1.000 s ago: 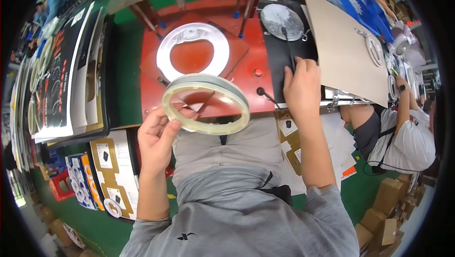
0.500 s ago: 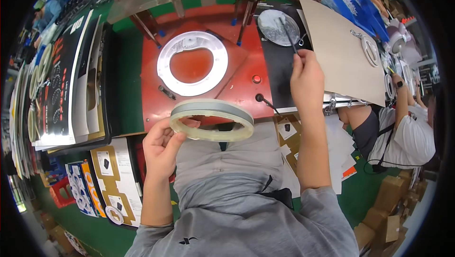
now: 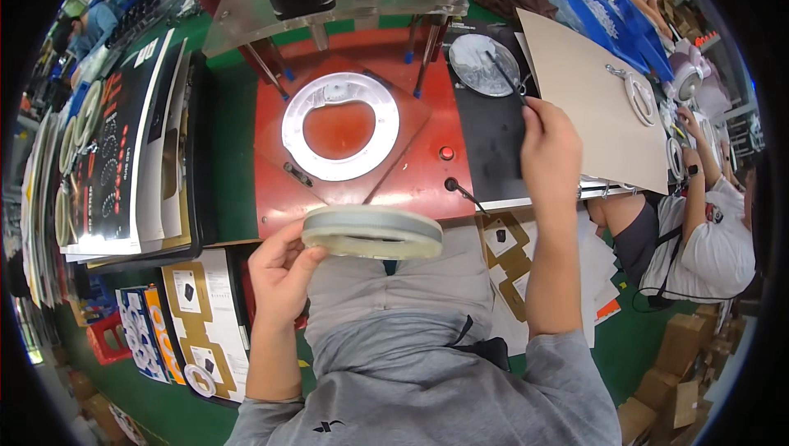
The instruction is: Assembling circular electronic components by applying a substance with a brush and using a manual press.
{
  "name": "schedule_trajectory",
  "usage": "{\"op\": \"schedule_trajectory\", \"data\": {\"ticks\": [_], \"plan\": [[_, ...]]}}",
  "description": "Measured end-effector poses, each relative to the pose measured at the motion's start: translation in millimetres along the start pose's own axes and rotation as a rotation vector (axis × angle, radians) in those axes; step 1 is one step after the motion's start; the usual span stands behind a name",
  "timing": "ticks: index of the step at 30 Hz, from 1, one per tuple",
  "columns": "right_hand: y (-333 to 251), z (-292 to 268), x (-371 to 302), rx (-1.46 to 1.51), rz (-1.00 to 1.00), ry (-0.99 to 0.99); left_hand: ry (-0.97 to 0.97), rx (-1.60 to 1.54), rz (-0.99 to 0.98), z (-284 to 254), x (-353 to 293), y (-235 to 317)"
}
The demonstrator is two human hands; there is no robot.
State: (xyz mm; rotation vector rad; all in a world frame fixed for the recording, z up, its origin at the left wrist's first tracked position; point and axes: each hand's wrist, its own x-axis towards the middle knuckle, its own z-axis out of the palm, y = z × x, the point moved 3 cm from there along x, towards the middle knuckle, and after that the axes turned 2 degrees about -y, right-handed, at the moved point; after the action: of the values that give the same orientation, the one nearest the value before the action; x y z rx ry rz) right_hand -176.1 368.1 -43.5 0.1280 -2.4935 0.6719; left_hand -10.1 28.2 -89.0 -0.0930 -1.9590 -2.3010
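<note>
Well, in the head view, the left hand (image 3: 279, 277) is pinching the pale ring (image 3: 372, 232) by its left side, thumb on one face and fingers on the other. The ring has a grey band around it and is tipped so we see it almost from the edge. It is held up over the person's lap, by the near edge of the red base (image 3: 411, 187).

The right hand (image 3: 552, 146) has its fingers closed on a thin dark stick (image 3: 515, 87). The stick's far end is over a round dish (image 3: 491, 87) with white stuff (image 3: 470, 50) in it (I can't tell if the tip touches it). The dish sits on a black board (image 3: 493, 142), and a big tan sheet (image 3: 592, 101) is just to its right.

A flat white ring (image 3: 339, 168) lies on the red base, near a red button (image 3: 446, 153). A clear plate (image 3: 370, 6) stands above on posts. Off to the right is another person (image 3: 703, 232).
</note>
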Motion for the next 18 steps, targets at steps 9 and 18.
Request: {"op": "schedule_trajectory", "data": {"ticks": [9,18], "plan": [[-14.9,-73.0,-41.7,0.806,0.373,-0.352,-0.157,0.536,0.551,12.5,40.0,103.3],[-40.2,-80.3,-47.7,1.058,0.065,-0.538,-0.218,0.559,0.754,22.0,52.2,114.1]]}}
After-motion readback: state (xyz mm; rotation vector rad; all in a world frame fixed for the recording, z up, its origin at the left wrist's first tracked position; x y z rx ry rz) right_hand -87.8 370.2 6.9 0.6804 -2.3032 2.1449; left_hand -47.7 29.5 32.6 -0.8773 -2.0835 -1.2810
